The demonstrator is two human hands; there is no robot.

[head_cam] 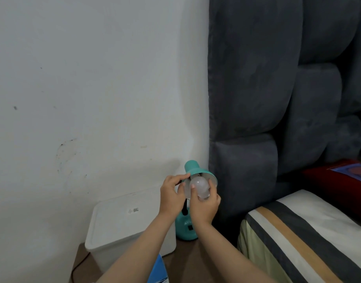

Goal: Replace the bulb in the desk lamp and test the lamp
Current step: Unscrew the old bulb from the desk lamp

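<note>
While the left hand [171, 196] pinches the shade [204, 174] rim, the right hand [204, 207] grips the bulb [200, 187], pointing up into the shade.

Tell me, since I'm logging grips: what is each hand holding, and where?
The right hand grips the bulb around its round glass end. The left hand pinches the rim of the teal lamp shade.

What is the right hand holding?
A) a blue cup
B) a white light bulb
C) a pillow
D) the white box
B: the right hand has its fingers wrapped around the round white bulb at the mouth of the teal lamp's shade, while the left hand steadies the shade's rim.
</note>
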